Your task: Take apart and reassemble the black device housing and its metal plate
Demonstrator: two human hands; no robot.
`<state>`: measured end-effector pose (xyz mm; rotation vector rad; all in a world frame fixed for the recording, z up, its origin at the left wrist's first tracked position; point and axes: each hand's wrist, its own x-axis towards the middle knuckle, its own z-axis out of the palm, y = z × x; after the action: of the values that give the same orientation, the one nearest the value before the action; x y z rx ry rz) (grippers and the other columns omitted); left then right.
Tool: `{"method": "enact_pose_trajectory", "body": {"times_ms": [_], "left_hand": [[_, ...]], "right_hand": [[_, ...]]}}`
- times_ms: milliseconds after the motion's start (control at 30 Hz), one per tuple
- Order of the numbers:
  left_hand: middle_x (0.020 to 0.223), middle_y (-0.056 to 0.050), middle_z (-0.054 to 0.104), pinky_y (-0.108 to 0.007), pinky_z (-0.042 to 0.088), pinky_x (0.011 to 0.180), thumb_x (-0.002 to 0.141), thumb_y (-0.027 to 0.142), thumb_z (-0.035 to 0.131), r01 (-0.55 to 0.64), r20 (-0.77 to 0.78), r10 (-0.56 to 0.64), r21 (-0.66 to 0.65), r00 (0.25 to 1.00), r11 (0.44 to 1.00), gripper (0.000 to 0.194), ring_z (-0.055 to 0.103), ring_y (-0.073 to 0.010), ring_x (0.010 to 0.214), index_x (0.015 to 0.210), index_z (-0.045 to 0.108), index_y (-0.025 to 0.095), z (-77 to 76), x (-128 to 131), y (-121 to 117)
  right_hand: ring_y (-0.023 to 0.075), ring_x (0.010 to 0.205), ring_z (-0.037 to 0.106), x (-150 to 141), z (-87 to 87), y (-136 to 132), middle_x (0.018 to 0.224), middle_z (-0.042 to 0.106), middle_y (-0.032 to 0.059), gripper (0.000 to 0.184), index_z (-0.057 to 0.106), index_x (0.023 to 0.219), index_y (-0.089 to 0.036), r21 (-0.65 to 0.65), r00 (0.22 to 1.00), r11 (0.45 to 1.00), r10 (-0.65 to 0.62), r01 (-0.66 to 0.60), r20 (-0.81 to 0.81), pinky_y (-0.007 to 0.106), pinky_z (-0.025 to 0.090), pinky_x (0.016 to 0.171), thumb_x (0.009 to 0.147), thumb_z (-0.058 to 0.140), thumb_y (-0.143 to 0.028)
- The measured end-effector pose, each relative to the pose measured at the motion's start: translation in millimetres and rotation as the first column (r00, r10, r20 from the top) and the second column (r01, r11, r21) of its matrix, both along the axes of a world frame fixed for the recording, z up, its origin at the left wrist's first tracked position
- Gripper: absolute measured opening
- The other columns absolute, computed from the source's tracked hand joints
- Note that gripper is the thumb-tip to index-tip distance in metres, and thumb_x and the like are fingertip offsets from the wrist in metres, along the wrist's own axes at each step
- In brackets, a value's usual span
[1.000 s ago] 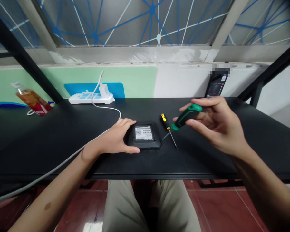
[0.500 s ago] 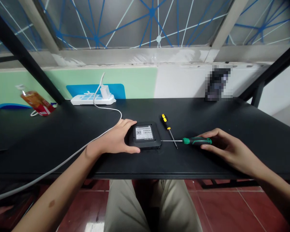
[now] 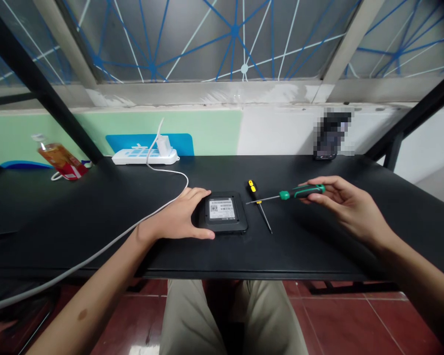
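Observation:
A flat black electronic box (image 3: 240, 224) with a white printed label lies on the dark tabletop. Around its left side my left hand (image 3: 183, 217) is gripping, thumb at the near edge and fingers at the far edge. My right hand (image 3: 340, 199) pinches the handle of a green-and-black screwdriver (image 3: 299, 192), whose shaft points left. Its tip is close to the box's right side, slightly apart from it, and appears above the other tool. That tool, a yellow-and-black screwdriver (image 3: 264, 215), lies on the tabletop between the box and my right hand.
A white power strip (image 3: 144, 157) with a plugged-in charger stands at the back wall. Its white cable (image 3: 126, 232) runs past my left forearm. A bottle (image 3: 62, 160) leans at the far left. A blurred-out dark object (image 3: 332, 135) rests against the wall at right.
My right hand has raised the green screwdriver, and its tip has moved away from the box's right side toward the back. The left hand still grips the box. The view has tilted slightly.

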<state>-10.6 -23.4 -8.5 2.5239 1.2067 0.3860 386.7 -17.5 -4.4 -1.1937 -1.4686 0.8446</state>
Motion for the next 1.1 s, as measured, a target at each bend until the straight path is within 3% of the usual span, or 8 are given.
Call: {"method": "enact_pose_trajectory", "body": {"times_ms": [133,300,467,600,700,800,967,1100], "left_hand": [[0.153,-0.017,0.044,-0.061,0.020,0.125,0.076,0.075,0.072,-0.004,-0.004,0.004,-0.003,1.000,1.000,0.102,0.037,-0.0387,0.145,0.153,0.034,0.020,0.5,0,0],[0.154,-0.018,0.044,-0.061,0.017,0.126,0.076,0.076,0.071,-0.001,-0.005,0.001,-0.013,1.000,1.000,0.103,0.037,-0.0387,0.145,0.153,0.034,0.019,1.5,1,0],[0.155,-0.018,0.042,-0.059,0.022,0.125,0.076,0.076,0.071,0.002,-0.004,-0.002,-0.006,1.000,1.000,0.105,0.036,-0.0389,0.146,0.154,0.034,0.018,-0.3,0,1],[0.154,-0.018,0.043,-0.059,0.025,0.124,0.074,0.076,0.073,-0.003,0.005,0.003,-0.013,1.000,1.000,0.107,0.036,-0.0394,0.145,0.153,0.035,0.016,-1.0,0,1],[0.154,-0.018,0.044,-0.059,0.026,0.123,0.073,0.075,0.074,-0.013,0.012,0.013,-0.015,1.000,1.000,0.107,0.037,-0.0399,0.144,0.153,0.036,0.016,-0.7,1,0],[0.154,-0.018,0.044,-0.060,0.026,0.123,0.073,0.076,0.074,-0.013,0.008,0.013,-0.013,1.000,1.000,0.106,0.037,-0.0399,0.144,0.152,0.036,0.017,-0.3,1,0],[0.153,-0.019,0.044,-0.059,0.027,0.122,0.073,0.075,0.074,-0.010,0.000,0.010,-0.017,1.000,1.000,0.107,0.037,-0.0398,0.144,0.152,0.036,0.014,0.3,2,0],[0.153,-0.019,0.044,-0.061,0.025,0.123,0.072,0.076,0.074,-0.011,0.001,0.011,-0.010,1.000,1.000,0.107,0.037,-0.0403,0.144,0.152,0.036,0.015,-0.4,2,0]], "right_hand": [[0.0144,0.083,0.075,-6,2.1,6,0.102,0.078,0.0050,0.032,0.072,0.099,-0.027,0.017,0.999,0.999,0.051,-0.052,0.009,0.022,0.063,0.085,0.072,0.087,-0.035],[0.0168,0.085,0.075,-7,0.6,9,0.103,0.077,0.0061,0.033,0.072,0.098,-0.026,0.023,0.999,0.999,0.039,-0.039,0.035,0.028,0.064,0.088,0.071,0.087,-0.037],[0.0162,0.089,0.075,-6,-0.5,9,0.104,0.077,0.0066,0.036,0.071,0.098,-0.026,0.016,0.998,0.999,0.027,-0.028,0.063,0.025,0.062,0.089,0.070,0.087,-0.041],[0.0141,0.098,0.073,-7,11.7,11,0.109,0.076,0.0049,0.039,0.069,0.101,-0.027,0.078,0.982,0.995,0.044,-0.059,0.186,0.023,0.057,0.095,0.073,0.083,-0.050],[0.0109,0.081,0.069,-12,33.8,12,0.100,0.075,0.0023,0.043,0.069,0.105,-0.027,0.186,0.887,0.979,-0.008,-0.088,0.461,0.023,0.056,0.081,0.077,0.076,-0.059],[0.0075,0.051,0.044,-23,61.4,13,0.060,0.057,-0.0071,0.031,0.071,0.109,-0.032,0.276,0.697,0.955,-0.126,-0.107,0.706,0.021,0.039,0.051,0.085,0.071,-0.050],[0.0068,0.048,0.046,-50,98.4,16,0.064,0.063,-0.0081,0.023,0.070,0.108,-0.033,0.331,0.510,0.892,-0.138,-0.309,0.849,0.022,0.037,0.054,0.086,0.074,-0.033],[0.0092,0.053,0.056,-68,110.1,21,0.073,0.071,-0.0055,0.021,0.072,0.106,-0.029,0.305,0.469,0.857,-0.085,-0.416,0.879,0.024,0.039,0.058,0.085,0.073,-0.027]]}}
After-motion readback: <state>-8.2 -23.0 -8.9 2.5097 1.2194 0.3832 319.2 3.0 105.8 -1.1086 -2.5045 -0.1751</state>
